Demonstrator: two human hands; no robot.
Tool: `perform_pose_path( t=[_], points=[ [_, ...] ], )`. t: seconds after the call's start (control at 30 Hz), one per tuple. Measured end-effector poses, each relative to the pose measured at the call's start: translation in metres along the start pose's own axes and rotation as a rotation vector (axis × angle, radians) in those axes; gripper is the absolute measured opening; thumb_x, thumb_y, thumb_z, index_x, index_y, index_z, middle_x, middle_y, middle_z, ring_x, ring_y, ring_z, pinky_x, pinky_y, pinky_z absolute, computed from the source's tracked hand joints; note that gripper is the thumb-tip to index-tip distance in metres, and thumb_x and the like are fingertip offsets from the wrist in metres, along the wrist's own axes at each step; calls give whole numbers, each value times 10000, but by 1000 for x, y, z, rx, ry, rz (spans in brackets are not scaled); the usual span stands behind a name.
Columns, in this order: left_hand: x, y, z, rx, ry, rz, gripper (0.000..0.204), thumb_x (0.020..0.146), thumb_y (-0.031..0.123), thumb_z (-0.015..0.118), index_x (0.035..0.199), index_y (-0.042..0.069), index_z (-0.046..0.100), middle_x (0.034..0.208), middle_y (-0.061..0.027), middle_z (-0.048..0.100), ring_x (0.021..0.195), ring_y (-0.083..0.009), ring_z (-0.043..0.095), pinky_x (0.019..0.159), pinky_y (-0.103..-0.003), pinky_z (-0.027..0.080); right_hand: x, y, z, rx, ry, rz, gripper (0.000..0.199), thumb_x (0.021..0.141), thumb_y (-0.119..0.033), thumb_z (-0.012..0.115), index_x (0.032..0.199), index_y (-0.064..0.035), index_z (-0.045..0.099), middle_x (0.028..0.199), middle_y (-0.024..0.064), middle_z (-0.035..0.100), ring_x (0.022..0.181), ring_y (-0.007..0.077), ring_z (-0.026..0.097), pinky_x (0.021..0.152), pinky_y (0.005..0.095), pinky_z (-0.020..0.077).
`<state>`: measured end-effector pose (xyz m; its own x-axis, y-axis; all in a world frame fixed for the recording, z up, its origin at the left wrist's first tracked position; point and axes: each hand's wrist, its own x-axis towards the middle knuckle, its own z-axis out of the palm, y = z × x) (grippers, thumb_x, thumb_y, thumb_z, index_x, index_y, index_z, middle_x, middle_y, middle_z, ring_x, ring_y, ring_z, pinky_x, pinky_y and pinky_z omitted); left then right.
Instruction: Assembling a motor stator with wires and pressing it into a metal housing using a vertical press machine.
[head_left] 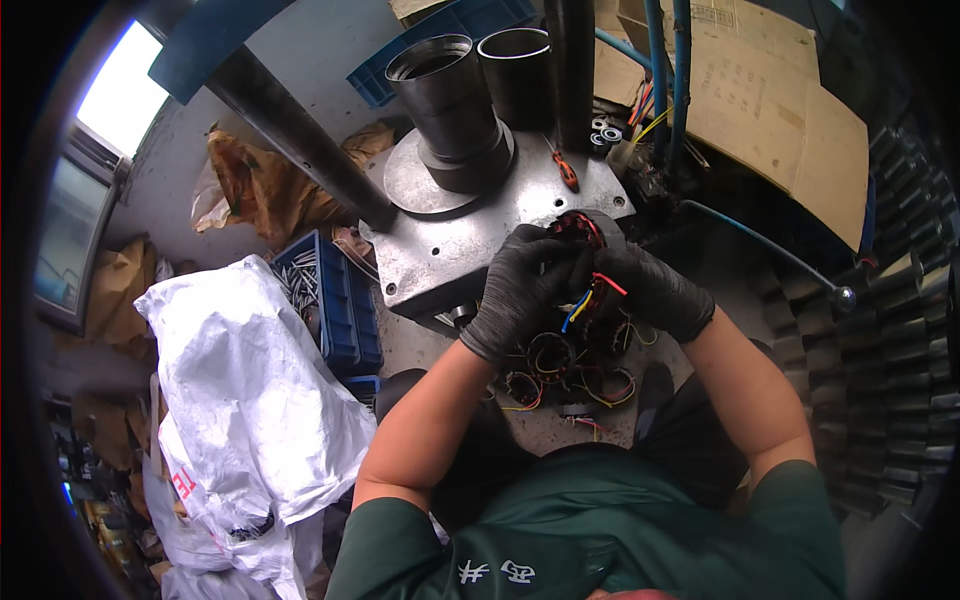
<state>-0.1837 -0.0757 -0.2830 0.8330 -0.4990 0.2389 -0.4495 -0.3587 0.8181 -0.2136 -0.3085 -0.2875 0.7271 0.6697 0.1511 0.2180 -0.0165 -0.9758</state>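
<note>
Both my hands, in dark grey gloves, are at the front edge of a metal press table (470,240). Between them is a motor stator (577,226) with red windings, partly covered by my fingers. My left hand (525,285) closes on its left side, and my right hand (655,288) grips it from the right. Blue, yellow and red lead wires (582,305) hang from it between the gloves. Below my hands, several more wound stators (550,354) with coloured leads lie on the floor between my legs.
A stepped metal cylinder (447,115) stands on a round plate on the table, a dark tube (515,75) beside it. An orange-handled screwdriver (567,172) lies to their right. A ball-ended lever (780,250) juts out at right, near stacked metal cylinders (900,300). White sacks (250,380) lie left.
</note>
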Motion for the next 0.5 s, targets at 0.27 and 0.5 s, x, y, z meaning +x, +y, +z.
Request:
perform_pose_path(
  t=[0.27, 0.5],
  points=[
    [-6, 17, -23, -252, -140, 299, 822, 773, 235, 921, 1486, 112, 531, 1530, -193, 466, 1363, -332, 556, 1140, -446, 462, 4, -43, 17, 1140, 272, -65, 585, 1043, -505, 553, 1458, -93, 531, 1386, 161, 618, 1261, 324, 634, 1062, 505, 534],
    [-12, 31, -18, -142, -47, 260, 758, 641, 121, 968, 1331, 70, 658, 1378, -132, 622, 1276, -248, 614, 1074, -398, 515, 10, -46, 22, 1047, 275, -107, 665, 1037, -579, 529, 1498, -101, 490, 1400, 172, 612, 1249, 332, 640, 1078, 534, 515]
  ],
)
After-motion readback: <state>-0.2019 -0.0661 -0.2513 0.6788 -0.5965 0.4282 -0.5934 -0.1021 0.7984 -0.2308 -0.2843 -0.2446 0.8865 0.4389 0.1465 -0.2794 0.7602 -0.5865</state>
